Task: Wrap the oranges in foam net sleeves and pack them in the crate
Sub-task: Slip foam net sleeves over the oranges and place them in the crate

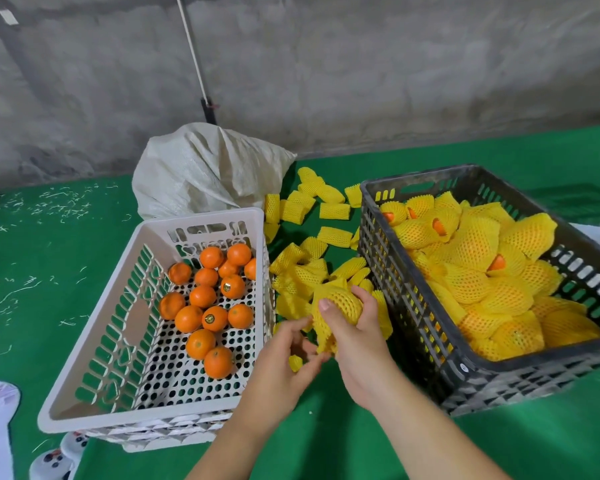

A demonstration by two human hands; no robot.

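Observation:
My right hand (pixel 355 336) grips an orange covered by a yellow foam net sleeve (pixel 340 304), between the two crates. My left hand (pixel 293 344) pinches the sleeve's loose lower end. The white crate (pixel 94 344) on the left holds several bare oranges (pixel 205 299). The black crate (pixel 423 317) on the right is filled with several sleeved oranges (pixel 482 271). Several empty yellow sleeves (pixel 312 244) lie scattered on the green cloth between and behind the crates.
A white woven sack (pixel 205 171) stands behind the white crate against the grey wall. Green cloth (pixel 42 244) covers the table, with pale shreds at the left. White printed items (pixel 0 427) lie at the bottom left corner.

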